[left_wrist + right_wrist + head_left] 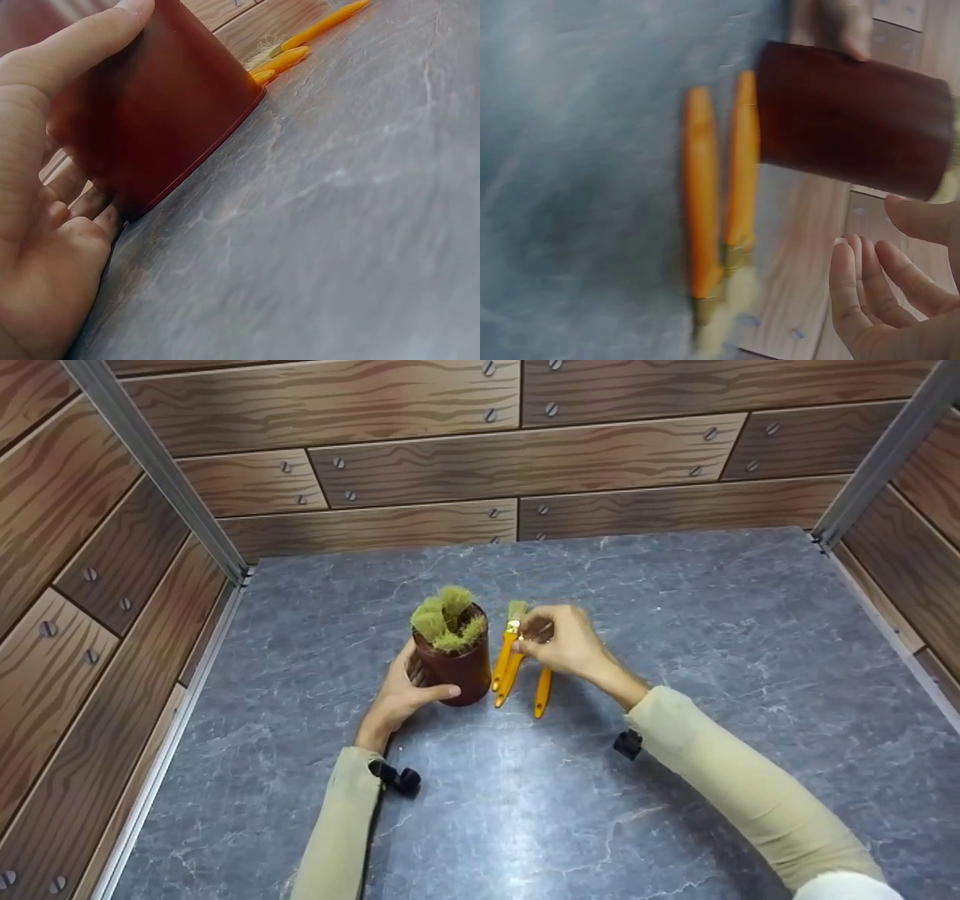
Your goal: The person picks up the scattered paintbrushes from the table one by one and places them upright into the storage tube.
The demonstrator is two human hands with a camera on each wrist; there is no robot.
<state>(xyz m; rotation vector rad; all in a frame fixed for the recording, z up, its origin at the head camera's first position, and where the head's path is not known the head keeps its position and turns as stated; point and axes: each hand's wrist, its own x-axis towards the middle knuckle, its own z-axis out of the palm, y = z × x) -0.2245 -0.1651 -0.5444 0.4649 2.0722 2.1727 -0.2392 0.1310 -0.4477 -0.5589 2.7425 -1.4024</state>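
A dark red-brown cylindrical cup [461, 671] stands upright on the table with several paintbrushes [431, 619] in it, bristles up. My left hand [396, 690] grips its left side, the thumb across the front and the fingers behind, as the left wrist view shows on the cup wall [172, 97]. To the right of the cup, paintbrushes with orange-yellow handles [543, 694] lie on the table, bristles away from me. Over their bristle ends hovers my right hand [571, 641]. In the right wrist view its loosely bent fingers [847, 285] stand apart from the thumb with nothing between them.
The grey marbled table [315, 795] is bordered by wood-patterned walls [420, 457] at the back and both sides. Metal posts [161, 465] rise at the back corners. Small black wrist cameras [405, 780] sit on both sleeves.
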